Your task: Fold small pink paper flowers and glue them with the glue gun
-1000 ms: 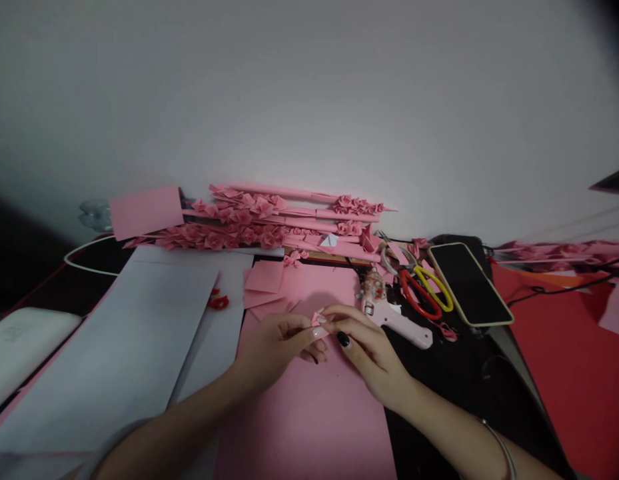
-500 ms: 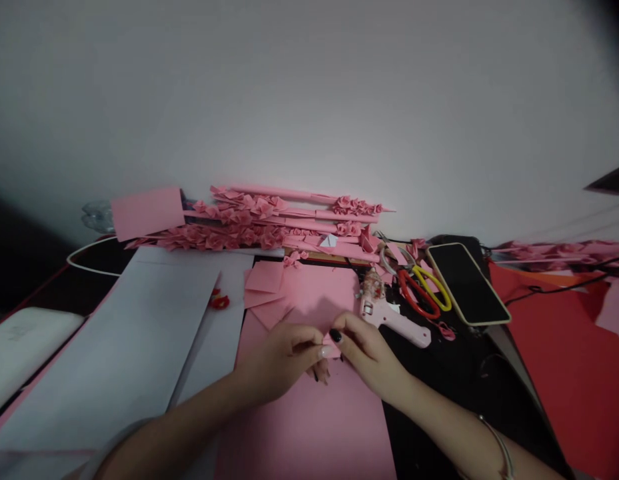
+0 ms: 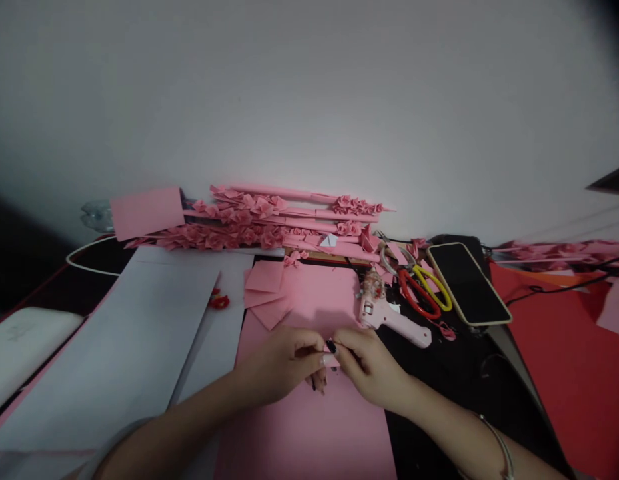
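Note:
My left hand [image 3: 279,363] and my right hand [image 3: 372,367] meet fingertip to fingertip over a large pink paper sheet [image 3: 309,427]. Together they pinch a small folded pink paper piece [image 3: 330,361], mostly hidden by the fingers. My right thumb has a dark painted nail. A thin bracelet [image 3: 499,447] circles my right wrist. Small cut pink paper squares [image 3: 264,287] lie just beyond my hands.
Against the wall lie rolled pink paper stems with paper flowers [image 3: 269,220]. A pink glue gun [image 3: 394,320], red and yellow scissors [image 3: 424,290] and a phone [image 3: 468,283] lie right of my hands. White sheets [image 3: 134,333] are at left, red paper [image 3: 574,353] at right.
Both hands have dropped lower toward the pink sheet and closed tighter together; the small pink piece, visible between the fingertips before, is now mostly covered.

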The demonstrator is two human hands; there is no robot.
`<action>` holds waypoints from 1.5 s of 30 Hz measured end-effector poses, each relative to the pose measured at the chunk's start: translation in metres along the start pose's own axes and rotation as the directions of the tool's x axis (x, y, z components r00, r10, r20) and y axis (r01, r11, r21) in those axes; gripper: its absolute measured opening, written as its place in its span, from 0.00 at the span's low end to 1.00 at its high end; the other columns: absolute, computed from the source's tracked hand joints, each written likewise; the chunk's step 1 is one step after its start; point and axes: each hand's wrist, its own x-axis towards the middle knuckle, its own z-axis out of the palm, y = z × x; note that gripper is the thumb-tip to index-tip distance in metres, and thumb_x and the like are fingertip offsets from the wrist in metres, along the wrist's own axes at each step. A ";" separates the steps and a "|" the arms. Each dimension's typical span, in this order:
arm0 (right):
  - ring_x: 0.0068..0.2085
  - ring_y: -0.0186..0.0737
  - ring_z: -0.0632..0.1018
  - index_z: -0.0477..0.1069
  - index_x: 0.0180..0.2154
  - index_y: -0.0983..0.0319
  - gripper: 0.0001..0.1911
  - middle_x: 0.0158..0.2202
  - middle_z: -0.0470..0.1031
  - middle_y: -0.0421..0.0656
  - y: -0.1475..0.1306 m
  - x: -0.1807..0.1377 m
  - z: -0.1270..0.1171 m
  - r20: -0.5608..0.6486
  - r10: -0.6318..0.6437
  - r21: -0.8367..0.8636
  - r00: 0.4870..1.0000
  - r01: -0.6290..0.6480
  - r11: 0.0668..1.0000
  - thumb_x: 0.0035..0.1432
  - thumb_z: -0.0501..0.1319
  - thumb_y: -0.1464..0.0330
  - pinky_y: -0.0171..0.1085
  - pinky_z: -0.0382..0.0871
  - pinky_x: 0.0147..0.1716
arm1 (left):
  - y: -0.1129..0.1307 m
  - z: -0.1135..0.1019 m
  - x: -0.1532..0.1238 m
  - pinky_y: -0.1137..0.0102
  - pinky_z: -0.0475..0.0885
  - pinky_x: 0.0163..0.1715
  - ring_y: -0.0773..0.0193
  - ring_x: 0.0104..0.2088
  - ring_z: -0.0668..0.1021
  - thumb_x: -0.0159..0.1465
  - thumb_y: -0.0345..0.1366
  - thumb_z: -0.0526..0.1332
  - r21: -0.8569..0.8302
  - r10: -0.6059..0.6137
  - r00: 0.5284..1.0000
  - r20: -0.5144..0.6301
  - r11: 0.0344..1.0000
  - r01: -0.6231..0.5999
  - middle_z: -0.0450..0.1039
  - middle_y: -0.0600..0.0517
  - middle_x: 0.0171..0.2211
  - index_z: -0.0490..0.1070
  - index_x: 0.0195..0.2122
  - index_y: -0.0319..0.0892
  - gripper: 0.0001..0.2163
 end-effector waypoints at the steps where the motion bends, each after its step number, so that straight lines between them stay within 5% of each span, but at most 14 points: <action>1: 0.21 0.31 0.61 0.53 0.22 0.59 0.16 0.19 0.57 0.34 0.000 0.000 0.000 -0.001 -0.005 -0.006 1.000 0.005 1.000 0.64 0.48 0.72 0.33 0.52 0.22 | -0.001 0.000 0.000 0.72 0.71 0.29 0.66 0.24 0.76 0.62 0.36 0.57 0.007 0.006 1.000 -0.002 1.000 -0.006 0.73 0.54 0.21 0.67 0.24 0.40 0.10; 8: 0.21 0.32 0.59 0.51 0.22 0.59 0.18 0.19 0.53 0.34 0.004 0.000 0.002 -0.039 0.058 0.075 0.998 -0.055 0.996 0.67 0.47 0.66 0.33 0.52 0.22 | 0.002 -0.001 -0.002 0.73 0.69 0.25 0.67 0.21 0.75 0.62 0.39 0.59 0.013 0.039 0.999 -0.027 0.999 -0.039 0.68 0.57 0.18 0.64 0.24 0.41 0.11; 14: 0.22 0.32 0.57 0.48 0.22 0.58 0.20 0.19 0.51 0.34 0.004 -0.001 0.001 -0.182 0.109 0.081 0.977 -0.096 0.992 0.68 0.46 0.64 0.34 0.51 0.23 | 0.002 -0.002 -0.002 0.75 0.66 0.23 0.69 0.20 0.72 0.62 0.35 0.56 0.202 0.139 0.981 -0.137 0.973 -0.110 0.65 0.57 0.18 0.57 0.21 0.42 0.13; 23: 0.24 0.33 0.63 0.59 0.26 0.59 0.13 0.22 0.60 0.35 -0.001 0.000 -0.001 0.010 -0.041 0.082 0.999 0.040 0.996 0.65 0.51 0.66 0.32 0.56 0.24 | -0.003 -0.001 -0.002 0.74 0.56 0.23 0.70 0.22 0.64 0.55 0.26 0.55 0.584 0.342 0.936 -0.089 0.778 -0.229 0.59 0.58 0.20 0.55 0.21 0.42 0.10; 30: 0.24 0.33 0.63 0.56 0.25 0.59 0.15 0.22 0.58 0.35 0.003 -0.001 0.001 -0.020 -0.025 0.060 0.999 0.026 0.998 0.66 0.49 0.68 0.33 0.55 0.24 | -0.002 -0.001 -0.004 0.75 0.61 0.25 0.69 0.25 0.68 0.56 0.28 0.57 0.528 0.345 0.938 -0.040 0.804 -0.274 0.66 0.56 0.25 0.66 0.29 0.42 0.03; 34: 0.23 0.33 0.61 0.53 0.24 0.59 0.17 0.21 0.56 0.35 0.005 -0.003 0.001 -0.091 0.043 0.075 0.995 -0.036 0.997 0.68 0.46 0.66 0.34 0.54 0.24 | -0.003 -0.003 -0.001 0.75 0.63 0.25 0.68 0.25 0.70 0.59 0.31 0.57 0.456 0.300 0.937 -0.181 0.869 -0.190 0.68 0.56 0.24 0.67 0.29 0.41 0.03; 38: 0.22 0.33 0.61 0.54 0.26 0.59 0.17 0.21 0.57 0.35 0.006 -0.003 0.001 -0.077 0.080 0.151 0.994 -0.068 0.986 0.69 0.44 0.65 0.34 0.55 0.23 | -0.009 -0.006 0.004 0.74 0.68 0.25 0.69 0.24 0.74 0.61 0.36 0.59 0.197 0.197 0.928 -0.315 0.970 -0.139 0.72 0.54 0.31 0.68 0.35 0.42 0.05; 42: 0.22 0.34 0.62 0.56 0.27 0.58 0.16 0.21 0.59 0.36 0.005 -0.002 0.001 -0.056 0.035 0.167 0.998 -0.025 0.986 0.69 0.45 0.65 0.34 0.55 0.23 | -0.009 -0.004 0.005 0.70 0.73 0.33 0.62 0.33 0.79 0.61 0.39 0.61 0.087 0.180 0.942 -0.281 0.983 -0.162 0.76 0.49 0.40 0.71 0.49 0.42 0.15; 45: 0.22 0.34 0.63 0.59 0.28 0.59 0.16 0.21 0.60 0.36 0.004 0.000 0.000 -0.043 0.011 0.151 0.999 -0.004 0.988 0.69 0.45 0.66 0.33 0.57 0.24 | -0.010 -0.003 0.005 0.69 0.73 0.38 0.59 0.39 0.78 0.62 0.39 0.61 0.094 0.233 0.940 -0.251 0.972 -0.216 0.77 0.49 0.41 0.76 0.47 0.42 0.14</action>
